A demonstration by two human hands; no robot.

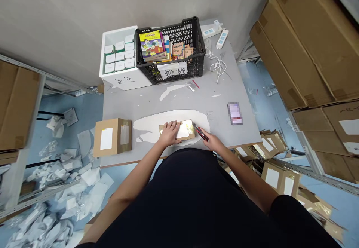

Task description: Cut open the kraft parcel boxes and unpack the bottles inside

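A small cardboard box [184, 129] with a white label and shiny tape lies on the table in front of my body. Flat across its left part rests my left hand [169, 133], fingers stretched out and pressing on the top. My right hand [211, 140] is wrapped around a red and black utility knife [201, 132]. The knife's tip points up and left, close to the taped right end of the box; whether it touches the tape I cannot tell. Beneath the box is a torn white patch [146, 122] on the grey tabletop [123, 102].
A larger cardboard box [106, 137] stands at the table's left. Behind are a white foam box [123, 79] of small cartons and a black crate [198, 66] of books. A phone [235, 113], a cable [218, 66] and power strips [222, 39] lie right. Stacked cartons [305, 42] flank the table.
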